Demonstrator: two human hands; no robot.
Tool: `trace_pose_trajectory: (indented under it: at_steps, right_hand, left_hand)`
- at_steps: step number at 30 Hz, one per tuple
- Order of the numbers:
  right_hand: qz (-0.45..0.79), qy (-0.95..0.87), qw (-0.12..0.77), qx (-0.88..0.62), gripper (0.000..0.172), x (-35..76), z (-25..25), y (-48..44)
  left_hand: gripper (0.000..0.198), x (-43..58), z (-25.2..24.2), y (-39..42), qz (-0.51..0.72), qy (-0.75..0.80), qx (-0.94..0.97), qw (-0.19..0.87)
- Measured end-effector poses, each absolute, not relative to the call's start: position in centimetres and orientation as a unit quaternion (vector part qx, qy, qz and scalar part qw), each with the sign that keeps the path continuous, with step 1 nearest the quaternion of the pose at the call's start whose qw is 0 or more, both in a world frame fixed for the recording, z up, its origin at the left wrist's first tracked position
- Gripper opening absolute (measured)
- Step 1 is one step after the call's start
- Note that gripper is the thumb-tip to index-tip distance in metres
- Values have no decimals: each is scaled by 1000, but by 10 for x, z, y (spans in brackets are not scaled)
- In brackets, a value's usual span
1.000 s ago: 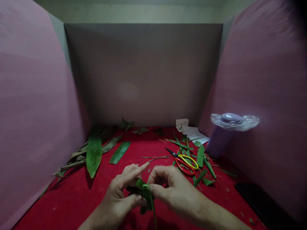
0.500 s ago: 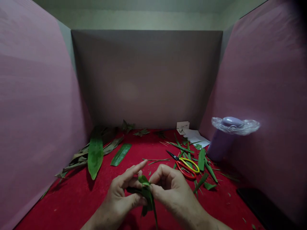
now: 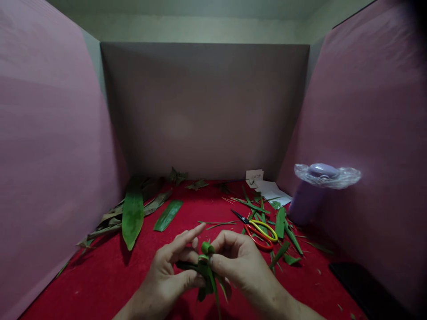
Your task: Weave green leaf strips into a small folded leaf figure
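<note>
Low in the middle of the view, both of my hands pinch a folded green leaf strip. My left hand grips its left part between thumb and fingers, with the index finger stretched out forward. Fingers curled, my right hand holds the right side, where a small rolled loop of leaf sticks up. Loose strip ends hang down below the hands. The piece hovers just above the red cloth.
Red and yellow scissors lie to the right among cut leaf strips. Whole green and dried leaves lie at the left. A purple fan stands at the right, white paper behind it. Pink boards wall in three sides.
The rolled end of the leaf strip has come up between my fingertips into a small loop. The hands stay in the same place; the view shifted slightly.
</note>
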State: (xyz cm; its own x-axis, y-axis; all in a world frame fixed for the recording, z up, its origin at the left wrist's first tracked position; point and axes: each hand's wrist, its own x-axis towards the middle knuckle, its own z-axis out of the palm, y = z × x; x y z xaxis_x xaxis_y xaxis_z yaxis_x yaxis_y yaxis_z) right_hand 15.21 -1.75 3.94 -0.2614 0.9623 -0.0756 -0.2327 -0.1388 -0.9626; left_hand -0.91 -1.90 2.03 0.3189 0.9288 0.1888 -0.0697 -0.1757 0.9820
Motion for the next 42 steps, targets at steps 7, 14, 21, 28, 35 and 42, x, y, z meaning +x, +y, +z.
trace_pose_trajectory:
  at_steps: [7,14,21,28,35,42]
  right_hand:
    - [491,-558,489,-456,8,149,26,-22]
    - [406,-634,468,-464,10,152,29,-27]
    - [433,-625,460,-458,9,153,28,-25]
    - [518,-587,453,-426,10,153,29,-23]
    - [592,-559,426,-395,13,154,45,-21]
    - [594,-550,415,-416,22,157,44,-20]
  left_hand:
    - [69,-9,21,-20,449,377,601,543]
    - [52,-8,20,-14,433,338,540,637]
    - [33,-12,16,-14,434,311,542,649]
    - [28,-9,19,-13,440,268,530,673]
    - [25,-11,18,-11,446,231,513,696]
    - [26,-11,21,-11,442,249,521,686]
